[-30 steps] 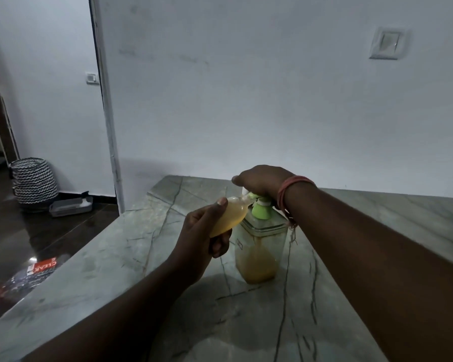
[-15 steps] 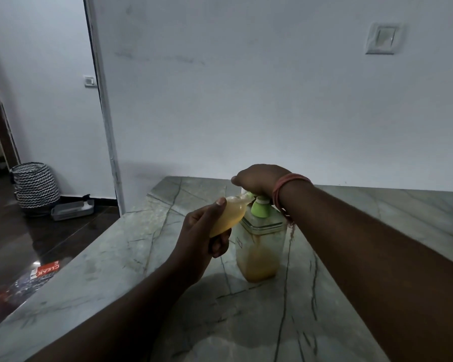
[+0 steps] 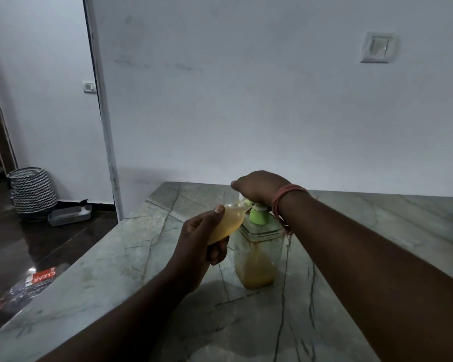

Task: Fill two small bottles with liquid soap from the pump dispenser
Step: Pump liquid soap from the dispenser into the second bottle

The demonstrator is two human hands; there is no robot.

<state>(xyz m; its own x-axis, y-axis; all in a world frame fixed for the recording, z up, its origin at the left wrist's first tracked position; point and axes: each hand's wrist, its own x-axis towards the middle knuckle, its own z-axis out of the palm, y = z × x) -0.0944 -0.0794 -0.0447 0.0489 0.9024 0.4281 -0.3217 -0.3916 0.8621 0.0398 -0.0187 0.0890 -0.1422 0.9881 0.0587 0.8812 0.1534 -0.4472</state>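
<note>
While the left hand (image 3: 199, 244) curls around a small bottle (image 3: 226, 222), thumb laid along its top and fingers wrapped beneath, the bottle lies tilted with its mouth up against the green spout of the pump dispenser (image 3: 258, 253). It is full of amber soap nearly to the neck. The right hand (image 3: 259, 186) lies palm down over the pump head, fingers closed over it, and hides the top of the pump; whether the head is pushed down cannot be told from this angle. A red thread band (image 3: 285, 198) circles that wrist. The dispenser stands upright on the marble counter (image 3: 115, 270), clear-walled with a green collar, and holds soap in roughly its lower half. Nothing else sits on the stone near it. Off to the left, beyond the counter's edge, a zigzag-patterned basket (image 3: 32, 192) stands on the dark floor against the wall, with a grey tray (image 3: 70, 215) just beside it and a red-labelled packet (image 3: 41, 276) lying nearer. On the wall above the counter is a white switch plate (image 3: 378, 47), perhaps a single rocker.
</note>
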